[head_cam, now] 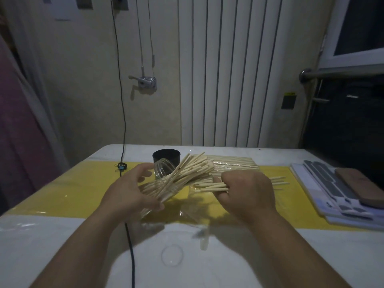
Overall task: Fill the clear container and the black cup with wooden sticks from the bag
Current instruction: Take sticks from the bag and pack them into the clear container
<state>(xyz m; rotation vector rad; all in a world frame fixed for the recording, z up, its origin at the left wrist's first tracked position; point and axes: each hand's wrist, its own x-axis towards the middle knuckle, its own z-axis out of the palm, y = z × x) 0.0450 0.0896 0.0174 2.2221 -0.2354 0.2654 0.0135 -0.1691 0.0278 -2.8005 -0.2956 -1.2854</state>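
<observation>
**Wooden sticks (193, 169) fanning out of the tilted clear container (164, 166)**

The left hand (133, 190) is gripping the clear container in the middle of the frame, fingers curled over its upper side and thumb below. It is holding the container tilted, with the open mouth pointing up and to the right. A thick sheaf of sticks is jutting out of that mouth and spreading toward the upper right.

The right hand (247, 190) is clenching a smaller bundle (209, 187) of sticks, lying roughly level right of centre. Its left ends are sitting just beside the sheaf; whether they are touching cannot be told. Its other ends are poking out to the right of the fist.

The black cup (166, 157) is standing upright just behind the container's rim, near the far edge of the table (62, 246). The bag (234, 163) is lying flat to the right of the cup, behind the right hand, with sticks showing in it.

A yellow strip (72, 190) is crossing the table under both hands, showing bare to the left of the left hand. A black cable (129, 242) is running down the table under the left wrist to the bottom edge. A clear round lid (172, 255) is lying flat at lower centre, between the forearms. At the right edge a stack of sheets (324, 190) is carrying a brown block (361, 188), well apart from the right hand.
</observation>
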